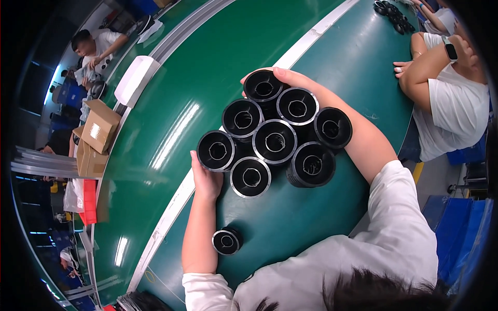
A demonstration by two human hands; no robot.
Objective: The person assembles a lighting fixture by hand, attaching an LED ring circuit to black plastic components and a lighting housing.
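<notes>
A cluster of several upright stacks of black round hollow cups (275,142) stands on the green table (290,217), their open rims facing up. Around the far side of the cluster reaches my right arm, and my right hand (285,78) curls about the farthest stack, thumb and fingertips showing at its rim. At the near left, my left hand (207,181) presses against the outer stacks with the thumb up; its other fingers are hidden behind them. Apart from the cluster, one short black cup (227,241) sits beside my left forearm.
Beyond a white strip (174,215) runs a shiny green conveyor belt (212,62). Along its far side are a white tray (136,82), cardboard boxes (98,129) and a red bin (89,202). Co-workers sit across and at right, near more black parts (397,18).
</notes>
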